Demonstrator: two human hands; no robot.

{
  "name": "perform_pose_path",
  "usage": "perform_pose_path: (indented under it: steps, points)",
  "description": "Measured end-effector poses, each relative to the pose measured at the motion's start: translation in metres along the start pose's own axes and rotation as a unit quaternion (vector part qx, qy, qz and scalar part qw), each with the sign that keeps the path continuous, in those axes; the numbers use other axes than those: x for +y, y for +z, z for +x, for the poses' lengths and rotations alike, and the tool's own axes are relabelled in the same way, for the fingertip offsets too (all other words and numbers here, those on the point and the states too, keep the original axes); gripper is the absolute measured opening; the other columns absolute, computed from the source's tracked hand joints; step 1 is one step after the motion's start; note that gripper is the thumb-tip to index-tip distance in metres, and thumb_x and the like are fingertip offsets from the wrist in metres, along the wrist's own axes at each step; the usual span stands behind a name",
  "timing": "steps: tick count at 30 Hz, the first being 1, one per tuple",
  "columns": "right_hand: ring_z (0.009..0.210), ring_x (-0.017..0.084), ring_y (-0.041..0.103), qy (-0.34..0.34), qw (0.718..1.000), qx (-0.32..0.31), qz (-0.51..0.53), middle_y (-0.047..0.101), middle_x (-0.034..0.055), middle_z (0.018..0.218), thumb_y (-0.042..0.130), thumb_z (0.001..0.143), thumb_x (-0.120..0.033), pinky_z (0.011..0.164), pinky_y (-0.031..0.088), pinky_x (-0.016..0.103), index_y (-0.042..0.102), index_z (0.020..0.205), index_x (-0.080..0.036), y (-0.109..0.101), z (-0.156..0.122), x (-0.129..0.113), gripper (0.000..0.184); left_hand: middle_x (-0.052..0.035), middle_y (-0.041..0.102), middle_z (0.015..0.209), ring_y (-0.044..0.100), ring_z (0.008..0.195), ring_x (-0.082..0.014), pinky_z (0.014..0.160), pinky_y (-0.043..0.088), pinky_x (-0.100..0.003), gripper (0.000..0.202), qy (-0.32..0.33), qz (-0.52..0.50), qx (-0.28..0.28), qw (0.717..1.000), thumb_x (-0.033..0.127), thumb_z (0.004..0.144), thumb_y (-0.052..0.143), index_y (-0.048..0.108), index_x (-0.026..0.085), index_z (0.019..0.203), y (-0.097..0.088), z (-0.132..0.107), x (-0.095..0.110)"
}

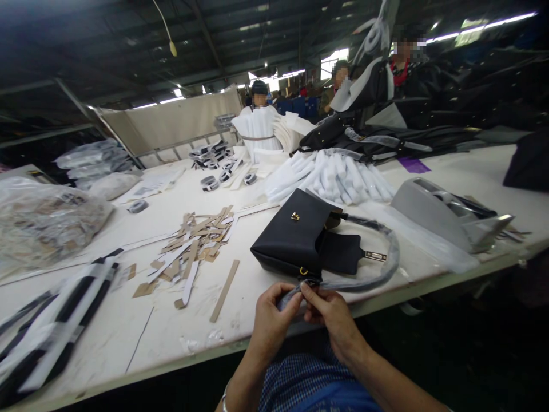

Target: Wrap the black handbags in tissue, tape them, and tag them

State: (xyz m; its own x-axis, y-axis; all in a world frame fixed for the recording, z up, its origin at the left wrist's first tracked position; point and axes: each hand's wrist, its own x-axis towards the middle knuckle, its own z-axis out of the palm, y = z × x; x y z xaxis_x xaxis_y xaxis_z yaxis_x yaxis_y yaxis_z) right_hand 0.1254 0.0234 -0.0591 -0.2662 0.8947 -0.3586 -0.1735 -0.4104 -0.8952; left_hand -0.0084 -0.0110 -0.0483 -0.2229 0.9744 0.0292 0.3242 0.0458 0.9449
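A black handbag (300, 237) with a gold clasp lies on its side near the front edge of the white table (128, 320). Its handle (386, 260) is wrapped in clear plastic film and curves round to the right. My left hand (272, 320) and my right hand (332, 315) both pinch the near end of that wrapped handle, close to the bag's gold ring. The fingers of both hands are closed on the wrap.
A heap of brown cardboard strips (193, 243) lies left of the bag. A grey tape dispenser (450, 212) stands at the right, white wrapped rolls (334, 174) behind the bag. Black straps in white sleeves (55, 326) lie at the left. Other people work at the far side.
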Motion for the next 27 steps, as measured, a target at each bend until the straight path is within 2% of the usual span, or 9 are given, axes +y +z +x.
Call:
perform_pose_path:
  steps: [5, 7, 10, 12, 15, 17, 19, 21, 27]
  points:
    - [0.051, 0.012, 0.053, 0.011, 1.000, -0.009, 0.000, 0.056, -0.0012, 0.055, 0.077, 0.067, -0.066, 0.055, 0.047, 0.025, 0.066, 0.065, -0.014, -0.0020, 0.0014, 0.0003, 0.053, -0.0038, 0.072, 0.085, 0.065, 0.082, -0.0192, 0.076, 0.048, -0.027, 0.018, 0.004, 0.003, -0.001, 1.000, 0.034, 0.086, 0.065, 0.069, 0.017, 0.088, 0.0015, -0.0035, 0.0035]
    - [0.052, 0.011, 0.053, 0.019, 1.000, -0.009, 0.008, 0.055, -0.0019, 0.057, 0.078, 0.065, -0.065, 0.056, 0.047, 0.025, 0.064, 0.064, -0.014, -0.0015, 0.0010, -0.0014, 0.053, -0.0028, 0.070, 0.083, 0.066, 0.080, -0.0181, 0.075, 0.049, -0.027, 0.020, 0.017, -0.004, 0.010, 1.000, 0.032, 0.085, 0.065, 0.067, 0.017, 0.099, 0.0024, -0.0050, 0.0049]
    - [0.052, 0.011, 0.053, 0.024, 1.000, -0.006, 0.013, 0.055, -0.0021, 0.058, 0.079, 0.063, -0.065, 0.056, 0.048, 0.026, 0.063, 0.064, -0.015, -0.0006, -0.0001, -0.0038, 0.053, 0.0004, 0.067, 0.076, 0.064, 0.071, -0.0159, 0.071, 0.051, -0.026, 0.041, 0.048, 0.008, 0.029, 0.998, 0.028, 0.086, 0.064, 0.057, 0.017, 0.125, 0.0027, -0.0062, 0.0055]
    - [0.052, 0.012, 0.053, 0.025, 1.000, -0.008, 0.015, 0.056, -0.0017, 0.058, 0.079, 0.063, -0.066, 0.055, 0.047, 0.026, 0.063, 0.064, -0.015, -0.0006, -0.0007, -0.0045, 0.053, -0.0022, 0.070, 0.086, 0.066, 0.078, -0.0167, 0.076, 0.052, -0.027, 0.046, 0.084, 0.040, 0.027, 0.995, 0.026, 0.088, 0.062, 0.055, 0.020, 0.133, 0.0016, -0.0059, 0.0047]
    - [0.052, 0.012, 0.054, 0.024, 0.999, -0.015, 0.019, 0.056, -0.0014, 0.058, 0.079, 0.064, -0.066, 0.054, 0.046, 0.026, 0.063, 0.064, -0.015, -0.0016, -0.0009, -0.0039, 0.053, -0.0061, 0.071, 0.111, 0.066, 0.100, -0.0199, 0.090, 0.051, -0.029, 0.040, 0.142, 0.071, 0.001, 0.987, 0.023, 0.090, 0.059, 0.062, 0.026, 0.130, -0.0012, -0.0043, 0.0028]
    - [0.051, 0.012, 0.054, 0.022, 0.999, -0.019, 0.023, 0.056, -0.0018, 0.058, 0.079, 0.064, -0.065, 0.054, 0.045, 0.026, 0.064, 0.065, -0.015, -0.0022, -0.0005, -0.0033, 0.052, -0.0060, 0.071, 0.106, 0.066, 0.097, -0.0200, 0.086, 0.052, -0.029, 0.037, 0.155, 0.086, -0.010, 0.984, 0.022, 0.091, 0.058, 0.065, 0.027, 0.127, -0.0029, -0.0034, 0.0022]
    - [0.050, 0.012, 0.053, 0.021, 0.999, -0.021, 0.027, 0.055, -0.0023, 0.057, 0.079, 0.064, -0.065, 0.053, 0.044, 0.025, 0.064, 0.065, -0.015, -0.0021, -0.0002, -0.0030, 0.052, -0.0053, 0.071, 0.094, 0.067, 0.086, -0.0191, 0.078, 0.053, -0.027, 0.035, 0.150, 0.101, -0.007, 0.984, 0.023, 0.091, 0.058, 0.067, 0.027, 0.125, -0.0036, -0.0031, 0.0028]
    - [0.050, 0.012, 0.053, 0.019, 0.999, -0.021, 0.030, 0.054, -0.0028, 0.056, 0.080, 0.062, -0.065, 0.053, 0.044, 0.025, 0.063, 0.063, -0.016, -0.0015, -0.0002, -0.0031, 0.052, -0.0054, 0.071, 0.090, 0.067, 0.083, -0.0194, 0.076, 0.053, -0.028, 0.032, 0.140, 0.106, 0.002, 0.984, 0.025, 0.090, 0.060, 0.069, 0.026, 0.121, -0.0037, -0.0032, 0.0044]
    - [0.052, 0.012, 0.054, 0.008, 0.999, -0.033, 0.034, 0.058, -0.0015, 0.061, 0.079, 0.064, -0.064, 0.056, 0.046, 0.026, 0.067, 0.067, -0.016, -0.0039, -0.0041, -0.0012, 0.050, -0.0064, 0.075, 0.103, 0.069, 0.097, -0.0230, 0.091, 0.053, -0.034, 0.027, 0.064, 0.058, -0.003, 0.996, 0.029, 0.087, 0.063, 0.074, 0.023, 0.110, -0.0043, -0.0022, 0.0096]
